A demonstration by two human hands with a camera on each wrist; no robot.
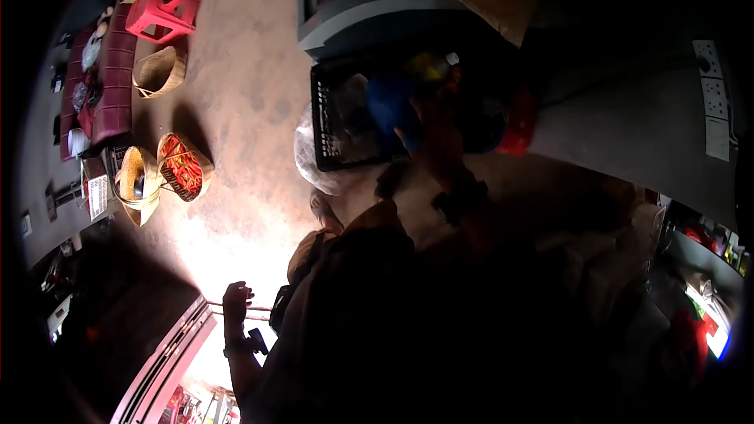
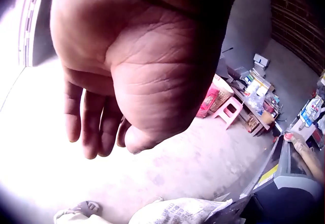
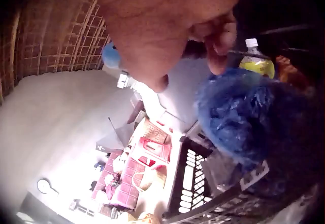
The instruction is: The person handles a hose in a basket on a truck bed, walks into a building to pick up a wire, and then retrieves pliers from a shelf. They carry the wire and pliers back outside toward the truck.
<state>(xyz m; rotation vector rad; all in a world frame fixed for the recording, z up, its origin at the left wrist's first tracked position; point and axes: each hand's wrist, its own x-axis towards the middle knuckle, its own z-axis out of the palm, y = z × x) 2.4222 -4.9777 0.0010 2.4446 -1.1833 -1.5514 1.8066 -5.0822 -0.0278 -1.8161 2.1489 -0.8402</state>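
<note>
My right hand (image 1: pixel 432 129) reaches over a black plastic crate (image 1: pixel 320 118) in deep shade. A crumpled blue plastic bag (image 3: pixel 236 114) sits in the crate, below and beside the fingers. In the right wrist view the thumb and the bent fingers of that hand (image 3: pixel 167 31) stand apart, with one fingertip right at the bag's upper edge. Behind the bag rises a bottle (image 3: pixel 258 64) with a white cap and yellow contents or label. My left hand (image 1: pixel 237 302) hangs at my side, its fingers (image 2: pixel 91 127) loosely bent and holding nothing.
Left on the floor stand a basket of red chillies (image 1: pixel 184 169), another woven basket (image 1: pixel 137 180), an empty basket (image 1: pixel 159 72) and a red stool (image 1: pixel 162 14). A maroon sofa (image 1: pixel 114 78) lines the wall. A whitish sack (image 2: pixel 177 211) lies beside the crate.
</note>
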